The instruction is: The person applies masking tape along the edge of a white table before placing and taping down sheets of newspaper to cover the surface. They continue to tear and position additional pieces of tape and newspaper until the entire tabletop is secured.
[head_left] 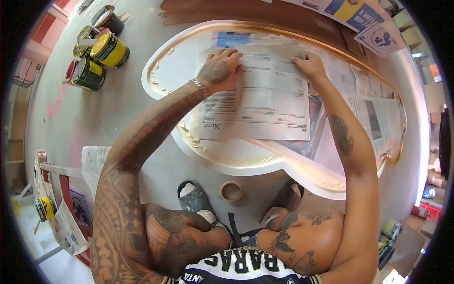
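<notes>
A newspaper sheet (269,102) lies over the middle of a large white panel (172,61) with a curved outline. My left hand (220,70), with a metal bracelet at the wrist, rests on the sheet's upper left part, its fingers laid over the paper. At the upper right edge, my right hand (309,67) pinches the same sheet between thumb and fingers. More newspaper (371,116) covers the panel's right side. Along the panel's border runs crinkled masking tape (215,150), partly loose-edged.
Several paint cans (111,49) stand on the floor at upper left. A tape roll (231,191) lies between my feet. Brown cardboard (203,13) lies beyond the panel, near printed posters (380,38). Another can (45,208) and a small frame stand at left.
</notes>
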The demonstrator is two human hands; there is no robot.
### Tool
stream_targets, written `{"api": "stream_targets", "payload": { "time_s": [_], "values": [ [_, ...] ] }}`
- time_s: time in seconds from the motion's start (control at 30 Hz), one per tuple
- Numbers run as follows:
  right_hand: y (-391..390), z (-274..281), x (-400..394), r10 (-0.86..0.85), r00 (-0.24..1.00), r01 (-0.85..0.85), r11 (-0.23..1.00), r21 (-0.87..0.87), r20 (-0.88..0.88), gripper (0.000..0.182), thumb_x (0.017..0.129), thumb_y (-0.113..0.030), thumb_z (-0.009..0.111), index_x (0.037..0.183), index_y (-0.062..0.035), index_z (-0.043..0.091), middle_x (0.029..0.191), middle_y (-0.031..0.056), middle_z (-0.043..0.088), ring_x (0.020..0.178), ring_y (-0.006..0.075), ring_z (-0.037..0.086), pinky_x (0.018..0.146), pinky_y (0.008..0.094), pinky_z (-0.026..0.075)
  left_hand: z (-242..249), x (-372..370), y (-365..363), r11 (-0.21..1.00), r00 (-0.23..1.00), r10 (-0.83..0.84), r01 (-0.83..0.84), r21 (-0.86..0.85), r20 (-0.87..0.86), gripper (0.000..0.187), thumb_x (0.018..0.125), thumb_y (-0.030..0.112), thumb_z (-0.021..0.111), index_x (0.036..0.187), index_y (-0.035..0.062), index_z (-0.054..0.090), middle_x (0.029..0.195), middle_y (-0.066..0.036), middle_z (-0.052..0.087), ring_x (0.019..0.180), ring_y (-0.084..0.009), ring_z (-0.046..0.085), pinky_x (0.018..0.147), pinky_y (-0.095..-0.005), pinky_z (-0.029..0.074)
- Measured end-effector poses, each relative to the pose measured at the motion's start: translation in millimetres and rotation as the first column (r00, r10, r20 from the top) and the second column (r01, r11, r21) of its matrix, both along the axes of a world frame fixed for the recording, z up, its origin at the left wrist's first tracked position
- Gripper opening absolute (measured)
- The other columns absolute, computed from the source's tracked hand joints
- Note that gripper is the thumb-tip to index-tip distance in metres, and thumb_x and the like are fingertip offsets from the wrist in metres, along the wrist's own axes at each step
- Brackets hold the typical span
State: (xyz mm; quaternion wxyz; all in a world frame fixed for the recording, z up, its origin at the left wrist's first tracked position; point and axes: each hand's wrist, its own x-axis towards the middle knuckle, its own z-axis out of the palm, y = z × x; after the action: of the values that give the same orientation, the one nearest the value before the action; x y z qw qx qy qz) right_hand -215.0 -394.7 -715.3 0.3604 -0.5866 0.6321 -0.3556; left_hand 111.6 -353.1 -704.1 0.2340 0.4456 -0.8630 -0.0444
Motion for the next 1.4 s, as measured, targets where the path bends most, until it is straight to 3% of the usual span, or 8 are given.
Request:
{"api": "stream_targets", "payload": {
  "time_s": [0.17,0.47,0.57,0.77,0.87,1.07,1.27,1.4],
  "values": [
    [-1.0,13.5,9.6,-0.016,1.000,0.016,1.000,-0.010,-0.009,0.038,0.086,-0.030,0.078,0.110,-0.0007,0.074,0.099,0.0112,0.077,0.085,0.0180,0.070,0.078,0.0330,0.055,-14.1,-29.4,-26.2,0.980,0.979,0.198,-0.196,-0.041,0.051,0.036,0.097,0.028,0.060,0.128,0.0097,0.064,0.120,-0.016,0.060,0.115,-0.0368,0.055,0.100,-0.0524,0.043],
    [-23.8,14.2,16.9,0.051,0.999,-0.050,0.993,-0.103,0.008,0.031,0.090,-0.028,0.076,0.108,-0.0019,0.074,0.095,0.0056,0.074,0.082,0.0124,0.065,0.075,0.0287,0.051,-16.6,-33.2,-27.2,0.975,0.960,0.219,-0.210,-0.070,0.176,0.036,0.096,0.034,0.059,0.130,0.0211,0.061,0.116,-0.010,0.055,0.110,-0.0305,0.052,0.098,-0.0517,0.041],
    [-19.0,24.1,17.8,0.077,0.968,-0.130,0.968,-0.215,-0.240,0.032,0.085,-0.031,0.079,0.103,-0.0053,0.074,0.091,0.0116,0.076,0.082,0.0188,0.070,0.077,0.0331,0.053,-20.4,-32.7,-30.3,0.975,0.953,0.218,-0.202,-0.098,0.209,0.038,0.096,0.035,0.058,0.132,0.0218,0.060,0.116,-0.011,0.055,0.109,-0.0308,0.052,0.097,-0.0523,0.041],
    [11.2,47.9,23.2,0.281,0.900,-0.371,0.895,-0.248,-0.332,0.015,0.088,-0.018,0.073,0.095,-0.0054,0.071,0.088,0.0117,0.073,0.082,0.0258,0.070,0.076,0.0357,0.054,-18.8,-34.7,-31.1,0.973,0.943,0.225,-0.206,-0.104,0.243,0.044,0.095,0.036,0.057,0.136,0.0186,0.058,0.117,-0.012,0.055,0.110,-0.0315,0.053,0.094,-0.0531,0.043],
    [14.9,33.6,20.2,0.396,0.828,-0.538,0.761,-0.363,-0.397,0.014,0.087,-0.011,0.074,0.098,-0.0041,0.069,0.087,0.0089,0.068,0.081,0.0204,0.065,0.075,0.0322,0.051,-18.1,-35.2,-30.8,0.972,0.941,0.225,-0.199,-0.127,0.252,0.045,0.095,0.036,0.057,0.136,0.0170,0.058,0.117,-0.012,0.055,0.110,-0.0319,0.053,0.093,-0.0530,0.044],
    [31.2,47.9,35.4,0.269,0.748,-0.552,0.761,-0.342,-0.607,0.016,0.086,-0.013,0.070,0.101,-0.0108,0.067,0.092,0.0113,0.071,0.086,0.0365,0.069,0.077,0.0450,0.055,-14.3,-36.2,-29.4,0.974,0.938,0.224,-0.204,-0.100,0.266,0.045,0.095,0.037,0.056,0.136,0.0178,0.059,0.117,-0.012,0.055,0.110,-0.0322,0.053,0.094,-0.0533,0.044],
    [25.3,50.8,49.7,0.133,0.796,-0.363,0.885,-0.291,-0.590,0.016,0.090,-0.022,0.067,0.101,-0.0116,0.069,0.095,0.0138,0.074,0.088,0.0381,0.071,0.075,0.0470,0.055,-18.5,-35.5,-30.2,0.970,0.938,0.229,-0.198,-0.142,0.259,0.044,0.096,0.038,0.055,0.135,0.0177,0.058,0.117,-0.012,0.055,0.109,-0.0318,0.053,0.093,-0.0527,0.044],
    [18.2,44.3,52.8,0.077,0.781,-0.394,0.831,-0.393,-0.620,0.016,0.090,-0.027,0.067,0.097,-0.0130,0.070,0.090,0.0120,0.074,0.084,0.0382,0.070,0.073,0.0492,0.055,-16.5,-36.0,-30.6,0.970,0.931,0.225,-0.185,-0.157,0.289,0.045,0.096,0.038,0.055,0.136,0.0168,0.057,0.116,-0.012,0.055,0.107,-0.0319,0.054,0.091,-0.0524,0.045]
  ]
}}
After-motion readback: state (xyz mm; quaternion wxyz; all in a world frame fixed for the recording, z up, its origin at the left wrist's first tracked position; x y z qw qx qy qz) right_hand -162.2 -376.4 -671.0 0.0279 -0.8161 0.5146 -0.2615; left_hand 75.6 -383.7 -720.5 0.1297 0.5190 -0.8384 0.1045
